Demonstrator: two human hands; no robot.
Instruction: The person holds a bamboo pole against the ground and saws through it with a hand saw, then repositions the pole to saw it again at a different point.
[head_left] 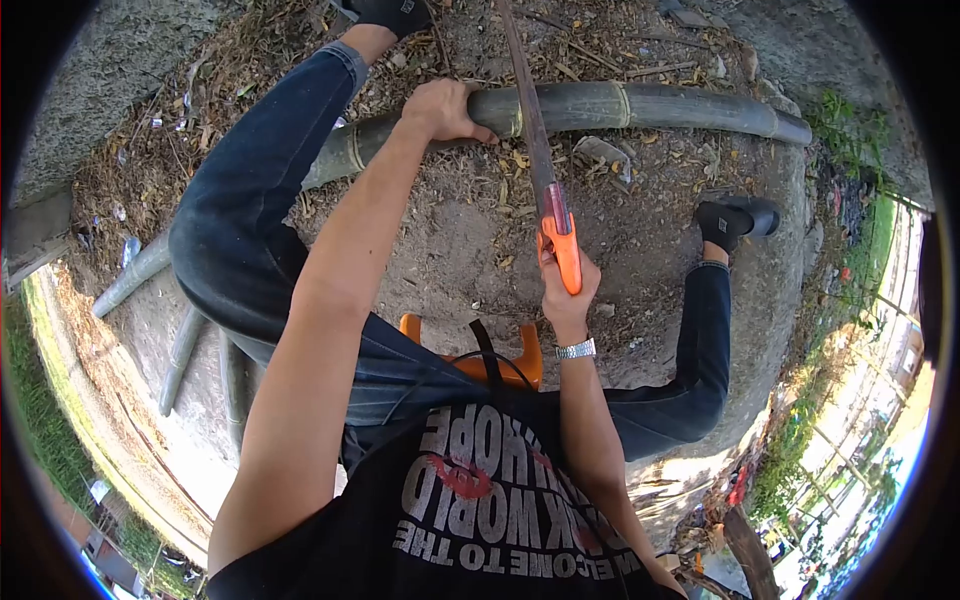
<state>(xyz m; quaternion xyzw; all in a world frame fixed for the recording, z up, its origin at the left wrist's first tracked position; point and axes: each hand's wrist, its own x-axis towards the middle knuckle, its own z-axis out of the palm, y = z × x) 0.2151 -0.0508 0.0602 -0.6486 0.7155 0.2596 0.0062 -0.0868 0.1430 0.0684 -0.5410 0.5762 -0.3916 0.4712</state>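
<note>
A thick grey-green bamboo pole (690, 107) lies across the ground in front of me, with pale rings at its joints. My left hand (438, 110) is closed over the pole left of the middle, thumb along its near side. In my right hand (571, 285) is the orange handle of a handsaw (536, 125). Its long, narrow, brownish blade points away from me and crosses over the pole, to the right of my left hand. A metal watch sits on my right wrist.
An orange stool (527, 358) is beneath me, between my spread legs. More bamboo poles (180, 360) lie at the left. Dry leaves and litter cover the dirt, with a broken stone piece (605, 160) just near the pole. A concrete wall (100, 75) stands beyond.
</note>
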